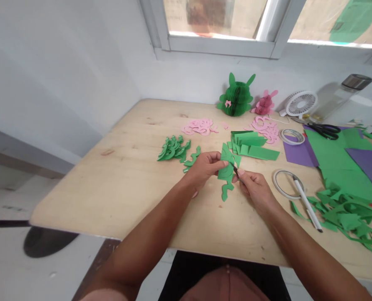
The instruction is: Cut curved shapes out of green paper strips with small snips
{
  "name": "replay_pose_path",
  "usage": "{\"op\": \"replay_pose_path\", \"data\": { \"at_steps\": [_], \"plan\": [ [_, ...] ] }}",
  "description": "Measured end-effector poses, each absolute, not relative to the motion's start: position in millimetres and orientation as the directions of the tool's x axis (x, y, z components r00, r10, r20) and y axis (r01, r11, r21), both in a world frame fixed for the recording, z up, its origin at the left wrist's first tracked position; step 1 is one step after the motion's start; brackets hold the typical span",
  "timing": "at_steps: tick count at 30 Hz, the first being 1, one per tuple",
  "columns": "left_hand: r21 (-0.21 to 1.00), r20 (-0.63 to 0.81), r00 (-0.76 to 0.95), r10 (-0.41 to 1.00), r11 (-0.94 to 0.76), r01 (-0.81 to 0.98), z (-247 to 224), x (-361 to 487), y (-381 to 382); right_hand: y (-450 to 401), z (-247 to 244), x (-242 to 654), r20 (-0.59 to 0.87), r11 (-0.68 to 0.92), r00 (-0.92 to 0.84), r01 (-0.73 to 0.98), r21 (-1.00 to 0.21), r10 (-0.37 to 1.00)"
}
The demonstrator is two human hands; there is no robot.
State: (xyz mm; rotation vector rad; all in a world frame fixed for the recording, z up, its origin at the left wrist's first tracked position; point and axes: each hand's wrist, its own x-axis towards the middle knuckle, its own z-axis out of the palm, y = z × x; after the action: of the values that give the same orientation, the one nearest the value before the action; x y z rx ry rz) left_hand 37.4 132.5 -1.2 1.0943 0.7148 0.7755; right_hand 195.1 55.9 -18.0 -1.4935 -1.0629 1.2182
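Observation:
A piece of green paper (225,172), with curved outlines on it, is pinched in my left hand (208,164) above the table. My right hand (251,182) grips small dark scissors (234,168), whose blades meet the paper; most of their handles are hidden by my fingers. A wavy strip of green paper (226,191) hangs below the held piece or lies beneath it; I cannot tell which. Left of my left hand lie loose green cut-outs (192,159) and a heap of similar green cut-outs (173,148). Folded green paper strips (251,145) sit just beyond my hands.
Pink cut-outs (198,126) lie farther back. Against the wall stand a green paper rabbit (237,98), a pink one (264,103), a fan (301,103) and a bottle (339,96). To the right are black scissors (325,130), tape rolls (292,136), a pen (308,204) and green scraps (349,213).

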Motion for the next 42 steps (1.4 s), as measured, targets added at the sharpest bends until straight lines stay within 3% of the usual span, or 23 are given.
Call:
{"op": "replay_pose_path", "data": {
  "at_steps": [6,22,33,42],
  "plan": [
    [0.953,-0.115,0.557,0.822,0.249,-0.171,-2.4,36.8,133.3,56.4,-19.3,194.9,-0.193,-0.206,0.137,0.081,-0.975,0.971],
    [0.883,-0.187,0.638,0.747,0.412,-0.223,0.0,37.5,132.2,57.2,-19.9,195.1,-0.167,-0.184,0.146,0.114,-0.976,0.975],
    [0.925,-0.134,0.51,0.85,0.291,-0.243,-2.1,36.5,135.6,55.1,-14.7,197.8,-0.145,-0.173,0.181,0.15,-0.973,0.973],
    [0.919,-0.099,0.513,0.852,0.276,-0.28,-3.0,36.0,137.3,55.0,-15.0,196.9,-0.132,-0.162,0.158,0.198,-0.967,0.979]
  ]
}}
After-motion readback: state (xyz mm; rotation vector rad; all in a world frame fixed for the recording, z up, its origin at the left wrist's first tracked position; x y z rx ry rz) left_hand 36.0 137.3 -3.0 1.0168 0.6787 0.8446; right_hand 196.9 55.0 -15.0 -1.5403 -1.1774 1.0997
